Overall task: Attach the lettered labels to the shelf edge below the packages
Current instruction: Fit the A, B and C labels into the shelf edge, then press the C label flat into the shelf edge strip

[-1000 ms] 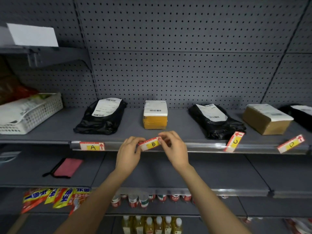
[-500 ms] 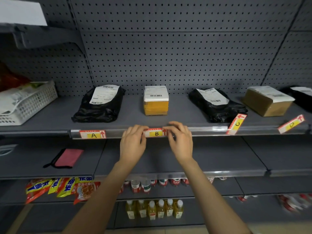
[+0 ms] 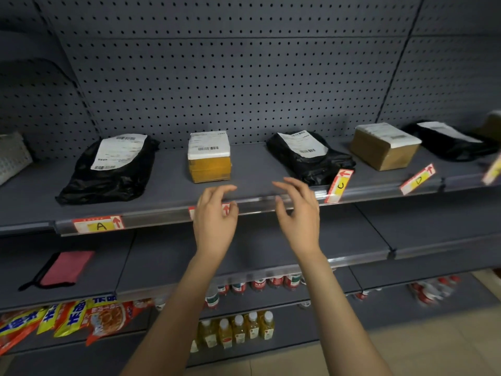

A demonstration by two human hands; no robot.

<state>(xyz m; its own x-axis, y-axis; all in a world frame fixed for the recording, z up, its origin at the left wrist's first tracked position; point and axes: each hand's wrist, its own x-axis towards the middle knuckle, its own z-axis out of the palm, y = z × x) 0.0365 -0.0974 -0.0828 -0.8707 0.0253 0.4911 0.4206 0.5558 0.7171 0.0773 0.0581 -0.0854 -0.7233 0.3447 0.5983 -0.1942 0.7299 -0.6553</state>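
Observation:
The A label (image 3: 99, 225) sits flat in the shelf edge strip (image 3: 260, 204) below a black bag package (image 3: 113, 169). The B label (image 3: 225, 209) is in the strip under the yellow box (image 3: 210, 165), mostly hidden behind my left hand (image 3: 215, 217). My left hand is open, fingers spread, in front of that label. Further right, my right hand (image 3: 298, 213) hovers open and empty before the strip. The C label (image 3: 339, 185) leans tilted at the edge by another black bag (image 3: 309, 158). The D label (image 3: 417, 180) lies tilted below the brown box (image 3: 385, 145).
A further black bag (image 3: 450, 139) and a blurred label (image 3: 492, 169) are at the far right. A white basket (image 3: 12, 156) stands far left. The lower shelf holds a pink pouch (image 3: 66, 267); snack packets (image 3: 62, 318) and bottles (image 3: 235, 329) fill the shelves below.
Both hands held the B label and pressed it into the strip; now they have let go and opened, and the right hand has shifted rightward. The view has swung right.

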